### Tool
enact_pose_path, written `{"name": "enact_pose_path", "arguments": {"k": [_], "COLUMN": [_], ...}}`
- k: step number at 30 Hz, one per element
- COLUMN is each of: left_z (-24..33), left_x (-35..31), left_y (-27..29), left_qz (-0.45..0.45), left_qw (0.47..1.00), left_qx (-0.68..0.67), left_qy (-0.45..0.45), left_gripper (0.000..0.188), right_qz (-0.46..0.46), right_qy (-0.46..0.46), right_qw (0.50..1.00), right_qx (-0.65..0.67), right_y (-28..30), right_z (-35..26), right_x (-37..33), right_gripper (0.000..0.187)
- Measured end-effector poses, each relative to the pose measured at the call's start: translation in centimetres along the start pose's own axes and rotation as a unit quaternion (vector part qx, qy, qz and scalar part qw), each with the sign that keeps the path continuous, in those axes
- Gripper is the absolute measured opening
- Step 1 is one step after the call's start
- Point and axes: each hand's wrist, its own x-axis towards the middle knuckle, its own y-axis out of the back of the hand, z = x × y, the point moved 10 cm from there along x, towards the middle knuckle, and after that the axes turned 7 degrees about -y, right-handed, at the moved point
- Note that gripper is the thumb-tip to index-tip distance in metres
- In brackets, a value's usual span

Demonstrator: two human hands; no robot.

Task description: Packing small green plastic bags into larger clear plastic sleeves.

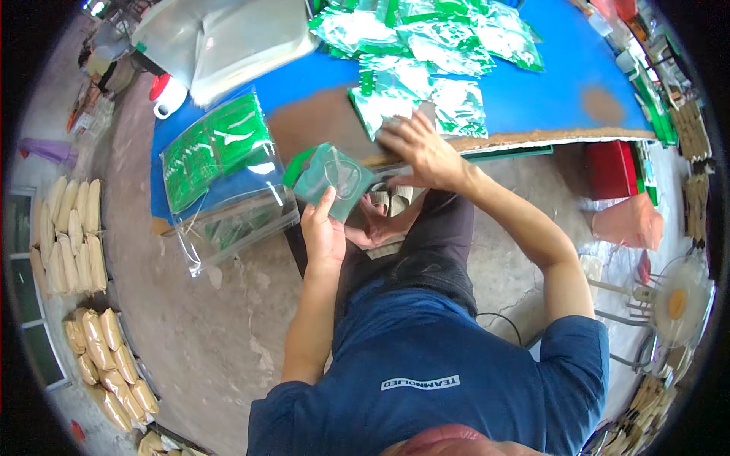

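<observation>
Between the thumb and fingers of my left hand is a translucent green plastic pouch with an outlined shape on its front, held over my lap by the table edge. My right hand is slightly blurred, its fingers apart, at the near edge of a pile of shiny green and clear packets. Whether its fingertips touch the nearest packet I cannot tell. Left of the held pouch, a large clear plastic bag with green packets in it hangs partly over the table edge.
The blue table has a worn brown patch before me. A large clear plastic sheet or bag and a white roll lie at the far left. A red box and a fan stand right; stacked tan packs left.
</observation>
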Motion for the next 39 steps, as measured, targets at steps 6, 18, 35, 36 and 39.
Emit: {"name": "enact_pose_path", "arguments": {"k": [6, 18, 35, 36, 39], "left_z": [0.3, -0.2, 0.6, 0.5, -1.0], "left_x": [0.4, -1.2, -2.0, -2.2, -2.7], "left_y": [1.6, -3.7, 1.4, 0.8, -0.3], "left_qz": [-0.007, -0.084, -0.094, -0.115, -0.143], "left_qw": [1.000, 0.983, 0.994, 0.992, 0.980], "left_qx": [-0.026, -0.164, 0.041, 0.014, -0.084], "left_qy": [0.006, 0.020, 0.024, 0.045, 0.107], "left_gripper": [0.038, 0.060, 0.038, 0.039, 0.040], "right_qz": [0.149, 0.071, 0.159, 0.207, 0.233], "right_qy": [0.041, -0.008, -0.116, -0.157, -0.333], "right_qw": [0.977, 0.984, 0.973, 0.946, 0.652], "right_qx": [0.147, 0.163, 0.122, 0.194, 0.640], "right_y": [3.2, -0.7, 1.1, 2.0, -1.3], "right_z": [-1.1, -8.5, -0.8, 0.1, 1.9], "right_x": [-0.3, 1.3, -1.6, -1.8, -2.5], "right_gripper": [0.036, 0.036, 0.033, 0.031, 0.011]}}
